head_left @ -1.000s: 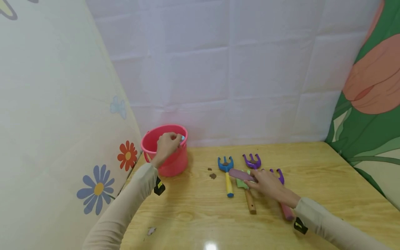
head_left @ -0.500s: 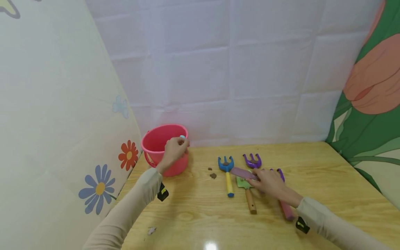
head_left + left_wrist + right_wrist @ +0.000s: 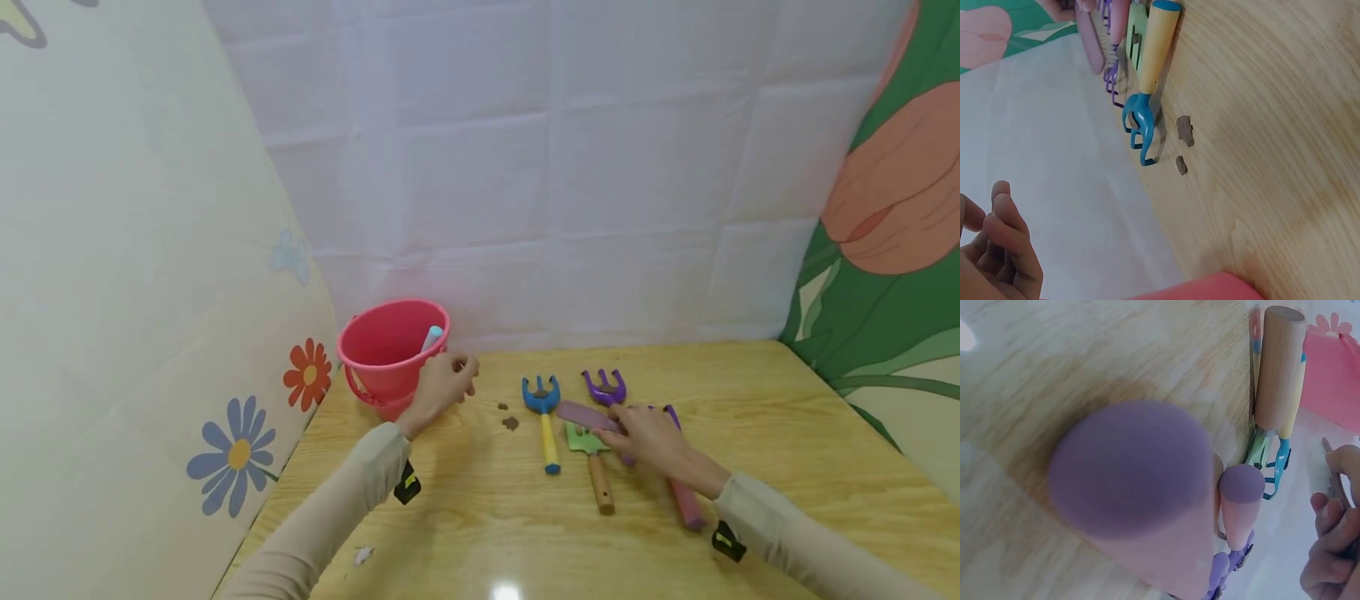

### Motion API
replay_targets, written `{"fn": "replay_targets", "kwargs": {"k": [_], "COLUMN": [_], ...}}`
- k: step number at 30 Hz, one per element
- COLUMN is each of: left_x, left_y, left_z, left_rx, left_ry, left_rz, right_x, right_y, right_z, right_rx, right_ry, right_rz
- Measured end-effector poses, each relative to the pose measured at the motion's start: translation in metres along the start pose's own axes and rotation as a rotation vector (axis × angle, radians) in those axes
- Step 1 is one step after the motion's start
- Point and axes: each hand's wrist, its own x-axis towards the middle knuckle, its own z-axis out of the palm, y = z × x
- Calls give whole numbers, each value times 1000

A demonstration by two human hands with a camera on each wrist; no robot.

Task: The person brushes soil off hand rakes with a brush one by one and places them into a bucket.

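Observation:
My left hand (image 3: 446, 385) is just outside the right side of the pink bucket (image 3: 378, 385), fingers loosely curled with nothing between them. A light blue stick-like handle (image 3: 432, 337) leans inside against the bucket's rim; its lower part is hidden. With my right hand (image 3: 651, 437) I hold a purple brush (image 3: 588, 416), raised over the tools; its bristles (image 3: 1110, 53) show in the left wrist view. Below it lie a green trowel (image 3: 600, 483) with a wooden handle, a purple hand fork (image 3: 606, 390), and another purple fork with a pink handle (image 3: 686, 504).
A blue hand fork (image 3: 543, 400) with a yellow handle lies left of the trowel. Brown crumbs (image 3: 510, 423) are between it and the bucket. A pale scrap or mark (image 3: 363, 555) is near the front left. White sheeting (image 3: 562, 208) backs the wooden table (image 3: 465, 533).
My left hand has come out of the bucket, let go of the light blue handle and moved right and toward me. The right hand with the brush has hardly moved.

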Motion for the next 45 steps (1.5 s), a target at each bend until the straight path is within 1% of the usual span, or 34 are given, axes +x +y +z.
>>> {"fn": "replay_targets", "kwargs": {"k": [8,13,15,19,22,24,27,31,35,40,45], "left_x": [-5,-8,-9,-13,-17,-19,-21,-24,-25,-25,-23], "left_y": [-2,-7,-9,-11,-13,-14,-17,-21,-24,-24,-20], "left_z": [18,34,41,55,64,70,77,85,92,99,103], "left_rx": [-4,59,68,46,15,11,-25,-60,-58,-46,-15], "left_ry": [-45,-76,-85,-111,-143,-154,-168,-187,-206,-241,-290], "left_rz": [-21,-28,-29,-30,-25,-21,-20,-41,-70,-113,-131], "right_x": [-1,-3,-3,-5,-5,-6,-5,-5,-6,-5,-5], "right_y": [1,3,4,5,5,6,8,9,10,10,11], "right_z": [0,-2,-2,-3,-3,-2,-1,-1,-1,0,-1], "right_rx": [-2,37,44,47,50,50,51,57,56,50,47], "right_ry": [14,1,-2,2,7,13,18,12,4,5,15], "right_rz": [4,18,20,17,12,8,4,8,13,15,14]}}
